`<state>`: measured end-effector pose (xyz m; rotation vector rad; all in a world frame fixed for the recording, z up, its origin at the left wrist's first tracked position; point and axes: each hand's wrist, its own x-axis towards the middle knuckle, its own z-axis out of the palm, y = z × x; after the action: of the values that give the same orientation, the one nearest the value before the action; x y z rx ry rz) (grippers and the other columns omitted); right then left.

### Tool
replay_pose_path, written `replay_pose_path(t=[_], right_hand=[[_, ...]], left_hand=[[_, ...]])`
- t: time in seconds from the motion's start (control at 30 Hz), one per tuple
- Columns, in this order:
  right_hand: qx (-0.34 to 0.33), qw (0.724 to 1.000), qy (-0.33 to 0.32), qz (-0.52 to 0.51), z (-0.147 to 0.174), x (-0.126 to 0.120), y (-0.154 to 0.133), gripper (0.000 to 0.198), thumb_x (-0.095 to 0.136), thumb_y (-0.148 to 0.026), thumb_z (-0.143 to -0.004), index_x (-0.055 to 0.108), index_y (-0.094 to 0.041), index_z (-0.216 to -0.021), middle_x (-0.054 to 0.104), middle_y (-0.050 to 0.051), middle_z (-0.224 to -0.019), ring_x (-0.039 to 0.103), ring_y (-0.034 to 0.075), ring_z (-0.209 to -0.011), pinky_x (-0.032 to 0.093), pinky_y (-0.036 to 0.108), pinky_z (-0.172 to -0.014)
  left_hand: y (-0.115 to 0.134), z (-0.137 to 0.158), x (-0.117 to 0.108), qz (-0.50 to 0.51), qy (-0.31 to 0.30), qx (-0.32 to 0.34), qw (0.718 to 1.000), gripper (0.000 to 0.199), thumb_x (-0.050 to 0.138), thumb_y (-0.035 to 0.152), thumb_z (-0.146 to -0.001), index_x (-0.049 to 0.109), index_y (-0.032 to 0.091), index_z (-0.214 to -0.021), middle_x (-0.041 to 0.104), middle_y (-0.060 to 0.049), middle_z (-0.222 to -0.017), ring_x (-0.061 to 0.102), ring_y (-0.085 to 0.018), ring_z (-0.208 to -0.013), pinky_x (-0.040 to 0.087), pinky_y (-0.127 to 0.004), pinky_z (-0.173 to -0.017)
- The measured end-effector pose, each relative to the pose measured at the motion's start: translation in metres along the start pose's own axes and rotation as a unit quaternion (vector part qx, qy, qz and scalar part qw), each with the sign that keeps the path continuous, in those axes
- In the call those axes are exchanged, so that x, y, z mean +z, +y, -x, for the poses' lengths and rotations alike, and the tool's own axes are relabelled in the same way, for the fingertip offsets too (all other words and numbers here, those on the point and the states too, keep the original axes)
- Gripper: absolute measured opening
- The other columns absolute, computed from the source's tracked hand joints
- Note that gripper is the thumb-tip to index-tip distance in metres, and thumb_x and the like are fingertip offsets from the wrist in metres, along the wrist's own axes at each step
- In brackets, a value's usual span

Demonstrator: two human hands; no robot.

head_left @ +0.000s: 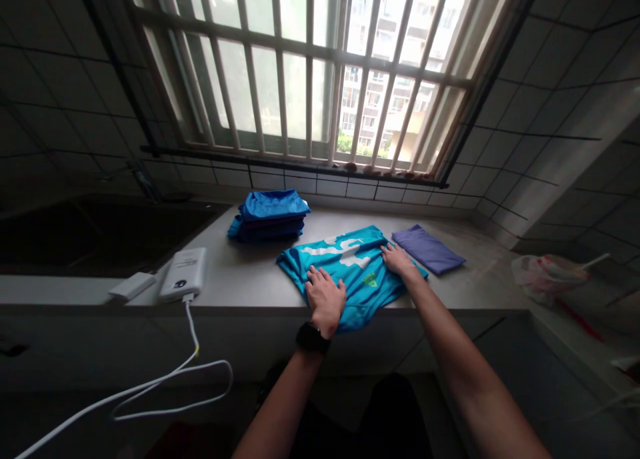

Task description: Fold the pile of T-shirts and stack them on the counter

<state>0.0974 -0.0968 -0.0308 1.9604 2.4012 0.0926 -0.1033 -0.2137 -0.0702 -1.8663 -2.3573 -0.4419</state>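
A turquoise sports shirt point(360, 289) with a white print and a small green logo lies spread on the counter, its near end hanging over the front edge. My left hand point(325, 298), with a black watch at the wrist, rests flat on its left part, fingers stretched out. On the right side of the shirt, my right hand point(399, 259) lies with fingers spread on the cloth. Beside it is a folded purple cloth point(429, 249). A stack of folded blue garments point(270, 216) sits behind and to the left.
A white power bank point(184, 274) with a plugged-in white cable point(193, 339) stands near the counter's front edge, beside a small white box point(133, 286). The dark sink point(100, 236) is at left. A plastic bag point(547, 277) lies at far right, below the tiled wall. A barred window point(310, 49) is behind.
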Motion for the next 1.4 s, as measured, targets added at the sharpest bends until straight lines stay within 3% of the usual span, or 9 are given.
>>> replay_pose_path(t=[0.17,0.27,0.67,0.83,0.97,1.1,1.17,1.23,1.4], right_hand=[[0.174,0.981,-0.047,-0.069,0.052,0.011,-0.044,0.061,0.031,-0.05,-0.104,0.041,-0.021,-0.157,0.038,0.024,-0.161,0.043,0.041,-0.143,0.041,0.057,-0.108],[0.202,0.977,-0.052,-0.054,0.082,0.028,-0.057,0.069,0.027,-0.057,-0.103,0.028,-0.022,-0.163,0.031,0.023,-0.164,0.033,0.042,-0.149,0.029,0.06,-0.115],[0.127,0.985,-0.103,-0.054,0.049,0.03,-0.033,0.071,0.015,-0.061,-0.104,0.007,-0.027,-0.165,0.007,0.014,-0.172,0.012,0.038,-0.157,0.013,0.06,-0.122],[0.049,0.993,-0.096,-0.042,0.012,0.02,-0.018,0.067,0.02,-0.059,-0.106,0.012,-0.028,-0.165,0.008,0.014,-0.172,0.011,0.034,-0.158,0.016,0.056,-0.123],[-0.013,0.998,-0.059,-0.017,-0.003,-0.005,-0.021,0.06,0.032,-0.044,-0.107,0.027,-0.022,-0.163,0.018,0.015,-0.17,0.014,0.031,-0.158,0.018,0.053,-0.124],[-0.021,0.999,0.026,-0.014,0.031,-0.005,-0.047,0.056,0.034,-0.02,-0.103,0.038,-0.02,-0.159,0.028,0.016,-0.167,0.025,0.03,-0.155,0.027,0.047,-0.122],[-0.001,0.998,0.036,-0.044,0.06,0.011,-0.059,0.056,0.031,-0.028,-0.105,0.036,-0.022,-0.16,0.037,0.016,-0.164,0.036,0.031,-0.15,0.037,0.048,-0.116],[0.018,0.997,0.041,-0.06,0.085,0.029,-0.065,0.055,0.031,-0.038,-0.106,0.037,-0.025,-0.159,0.037,0.014,-0.164,0.034,0.033,-0.151,0.034,0.054,-0.117],[-0.002,0.995,0.055,-0.086,0.1,0.046,-0.054,0.053,0.032,-0.042,-0.107,0.041,-0.028,-0.157,0.031,0.009,-0.167,0.027,0.026,-0.154,0.023,0.048,-0.123]], left_hand=[[-0.016,0.015,0.003,-0.015,0.015,0.03,0.999,0.065,0.043,0.042,-0.098,0.052,-0.003,-0.145,0.047,-0.032,-0.152,0.051,-0.04,-0.137,0.049,-0.05,-0.103],[-0.015,0.024,0.003,-0.024,0.014,0.014,1.0,0.065,0.042,0.041,-0.099,0.051,-0.004,-0.146,0.046,-0.033,-0.152,0.051,-0.041,-0.137,0.05,-0.049,-0.101],[-0.009,0.042,-0.008,-0.066,-0.01,0.011,0.998,0.069,0.039,0.047,-0.101,0.05,-0.005,-0.146,0.048,-0.033,-0.15,0.052,-0.041,-0.135,0.049,-0.045,-0.101],[0.008,0.052,-0.016,-0.064,-0.009,0.027,0.998,0.071,0.036,0.052,-0.102,0.055,-0.004,-0.141,0.059,-0.033,-0.138,0.056,-0.039,-0.13,0.049,-0.043,-0.097],[0.015,0.055,-0.032,0.012,-0.016,0.102,0.995,0.062,0.038,0.052,-0.101,0.067,0.002,-0.126,0.072,-0.025,-0.11,0.065,-0.035,-0.108,0.052,-0.044,-0.088],[-0.021,0.04,-0.03,0.082,0.015,0.178,0.981,0.046,0.046,0.046,-0.099,0.069,0.017,-0.127,0.07,-0.017,-0.125,0.062,-0.032,-0.117,0.048,-0.046,-0.099],[-0.045,0.031,-0.017,0.077,0.033,0.204,0.975,0.05,0.051,0.048,-0.097,0.063,0.022,-0.138,0.061,-0.014,-0.145,0.053,-0.033,-0.133,0.041,-0.048,-0.11],[-0.062,0.027,-0.002,0.07,0.027,0.216,0.974,0.054,0.05,0.05,-0.097,0.059,0.024,-0.144,0.052,-0.012,-0.154,0.045,-0.033,-0.142,0.035,-0.05,-0.116],[-0.067,0.028,0.013,0.07,0.006,0.211,0.975,0.057,0.047,0.052,-0.099,0.053,0.027,-0.148,0.046,-0.01,-0.159,0.039,-0.032,-0.148,0.031,-0.052,-0.118]])
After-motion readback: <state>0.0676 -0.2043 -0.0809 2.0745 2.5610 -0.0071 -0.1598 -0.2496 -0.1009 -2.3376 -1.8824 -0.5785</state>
